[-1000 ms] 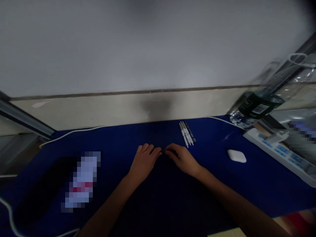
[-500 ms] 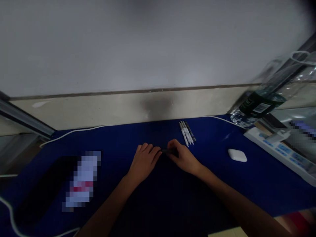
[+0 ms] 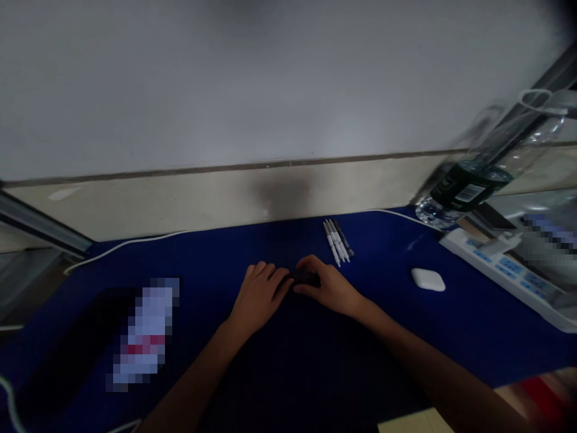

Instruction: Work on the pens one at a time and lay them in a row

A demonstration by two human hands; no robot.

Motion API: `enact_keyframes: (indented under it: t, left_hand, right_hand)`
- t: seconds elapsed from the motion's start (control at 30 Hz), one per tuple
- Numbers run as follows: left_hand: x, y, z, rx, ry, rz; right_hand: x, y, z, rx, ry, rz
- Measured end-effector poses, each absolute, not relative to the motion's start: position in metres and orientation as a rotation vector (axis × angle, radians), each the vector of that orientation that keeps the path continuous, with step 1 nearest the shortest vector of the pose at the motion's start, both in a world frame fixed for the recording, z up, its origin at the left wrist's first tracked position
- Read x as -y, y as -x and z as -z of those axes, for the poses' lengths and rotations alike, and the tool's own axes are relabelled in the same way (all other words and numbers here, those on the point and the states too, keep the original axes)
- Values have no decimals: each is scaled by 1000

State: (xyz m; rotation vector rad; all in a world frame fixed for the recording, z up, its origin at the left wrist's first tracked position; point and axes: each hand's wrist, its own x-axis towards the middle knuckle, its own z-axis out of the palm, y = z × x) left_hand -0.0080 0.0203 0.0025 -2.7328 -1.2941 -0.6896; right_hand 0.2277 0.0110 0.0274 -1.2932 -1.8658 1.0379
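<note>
My left hand (image 3: 262, 294) is over the blue desktop, palm down. Its thumb and index finger come close together at the tips; whatever they pinch is lost in the dark. Just to the right, my right hand (image 3: 331, 285) curls its thumb and fingers around a small black object (image 3: 307, 277). Dim light and the fingers hide most of that object, so its kind cannot be made out. The fingertips of both hands are a short gap apart. Beyond the right hand lie several slim pens (image 3: 337, 242), side by side, white ones with a dark one at the right.
On the right are a white rounded case (image 3: 428, 279), a white power strip (image 3: 505, 273) and a clear bottle with a green label (image 3: 469, 186). A blurred-out pale item (image 3: 144, 334) lies on the left. A white cable (image 3: 148, 238) runs along the wall (image 3: 202, 201).
My right hand has shifted slightly left, and less of the dark object shows between the hands. The whole view has drifted a little, moving the desk items slightly left in the picture.
</note>
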Motion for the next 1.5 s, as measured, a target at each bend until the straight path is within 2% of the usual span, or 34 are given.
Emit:
enact_keyframes:
  t: [0.53, 1.03, 1.13, 1.37, 1.5]
  left_hand:
    - [-22, 8, -3, 1362, 2723, 755]
    - [-24, 8, -17, 1850, 2617, 1110]
    - [-24, 8, -20, 1937, 2563, 1164]
    - [-26, 10, -20, 2041, 2439, 1337]
    - [-28, 11, -18, 2130, 2367, 1378]
  right_hand:
    - [-13, -229, -30, 1788, 1261, -1124]
    - [-32, -249, -36, 1059, 1134, -1275]
    - [-34, -256, -31, 1211, 1212, -1102]
    - [-26, -255, -15, 2168, 1349, -147]
    - [-19, -248, -10, 2272, 1516, 88]
